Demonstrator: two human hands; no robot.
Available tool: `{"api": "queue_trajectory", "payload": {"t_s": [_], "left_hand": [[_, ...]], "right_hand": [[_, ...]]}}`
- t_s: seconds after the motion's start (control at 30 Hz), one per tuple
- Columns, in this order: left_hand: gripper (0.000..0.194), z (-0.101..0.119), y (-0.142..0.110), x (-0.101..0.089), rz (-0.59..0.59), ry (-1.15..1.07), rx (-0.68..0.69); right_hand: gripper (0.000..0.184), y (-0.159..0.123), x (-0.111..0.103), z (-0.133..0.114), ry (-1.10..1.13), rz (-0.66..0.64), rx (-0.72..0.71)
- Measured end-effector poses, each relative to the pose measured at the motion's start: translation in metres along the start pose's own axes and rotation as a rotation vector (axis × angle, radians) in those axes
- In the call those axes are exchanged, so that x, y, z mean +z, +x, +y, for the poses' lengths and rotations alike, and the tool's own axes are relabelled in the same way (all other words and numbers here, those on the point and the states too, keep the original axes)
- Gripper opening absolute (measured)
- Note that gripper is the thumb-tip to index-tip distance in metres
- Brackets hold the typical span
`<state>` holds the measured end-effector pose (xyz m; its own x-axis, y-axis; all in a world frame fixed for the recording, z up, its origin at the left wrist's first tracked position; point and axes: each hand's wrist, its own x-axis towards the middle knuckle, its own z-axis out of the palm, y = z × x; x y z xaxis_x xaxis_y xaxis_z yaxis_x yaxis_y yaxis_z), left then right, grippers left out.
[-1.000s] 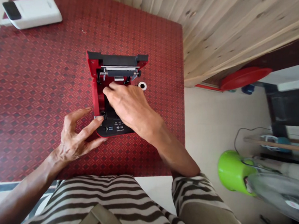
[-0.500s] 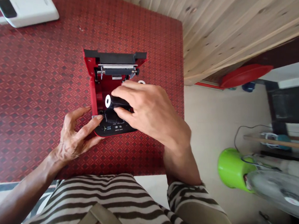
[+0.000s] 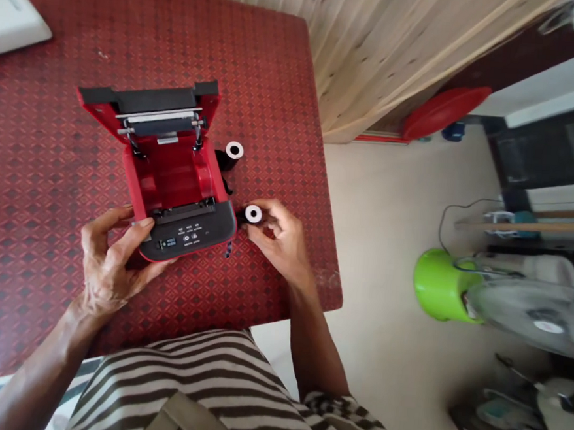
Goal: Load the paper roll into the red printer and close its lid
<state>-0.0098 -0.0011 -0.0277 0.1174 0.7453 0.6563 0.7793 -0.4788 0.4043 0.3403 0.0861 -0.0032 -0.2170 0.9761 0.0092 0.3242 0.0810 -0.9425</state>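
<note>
A red and black printer (image 3: pixel 171 181) stands on the red patterned table (image 3: pixel 50 159) with its lid (image 3: pixel 147 104) tipped back and its red bay bare. My left hand (image 3: pixel 110 255) grips the printer's front left corner with curled fingers. My right hand (image 3: pixel 280 237) is closed on a black roll with a white core (image 3: pixel 251 214), set down on the table just right of the printer's front. A second black roll with a white core (image 3: pixel 231 152) stands by the printer's right side.
A white power bank (image 3: pixel 10 19) lies at the table's far left. A wooden wall runs behind. On the floor to the right are a green fan base (image 3: pixel 439 284), a red dish (image 3: pixel 444 111) and cables. The table edge falls close to my right hand.
My right hand lifted the black roll out of the printer bay and carried it right, down onto the table. The left hand stayed on the printer. The view shifted right.
</note>
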Motion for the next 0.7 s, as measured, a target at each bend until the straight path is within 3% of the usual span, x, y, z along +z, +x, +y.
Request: {"api": "queue_trajectory", "payload": {"t_s": [0.1,0.2,0.37,0.5,0.57,0.7], "left_hand": [[0.101,-0.002,0.001,0.000,0.002,0.003,0.024],[0.103,-0.002,0.000,-0.001,-0.012,-0.025,-0.013],[0.095,-0.003,0.000,-0.004,-0.029,0.005,-0.006],[0.097,-0.001,0.003,-0.003,-0.029,0.072,0.068],[0.098,0.000,0.004,-0.002,-0.022,0.078,0.065],[0.085,0.003,0.001,-0.003,-0.039,0.057,-0.011]], "right_hand": [[0.028,0.004,0.013,0.008,-0.057,-0.023,-0.035],[0.029,0.004,0.009,0.005,-0.131,-0.058,-0.088],[0.060,0.006,-0.031,-0.002,-0.166,-0.175,-0.056],[0.036,0.042,-0.055,-0.001,-0.253,-0.104,-0.091],[0.034,0.070,-0.048,0.005,-0.278,-0.048,-0.123],[0.057,0.122,-0.009,0.022,-0.265,-0.070,-0.177]]}}
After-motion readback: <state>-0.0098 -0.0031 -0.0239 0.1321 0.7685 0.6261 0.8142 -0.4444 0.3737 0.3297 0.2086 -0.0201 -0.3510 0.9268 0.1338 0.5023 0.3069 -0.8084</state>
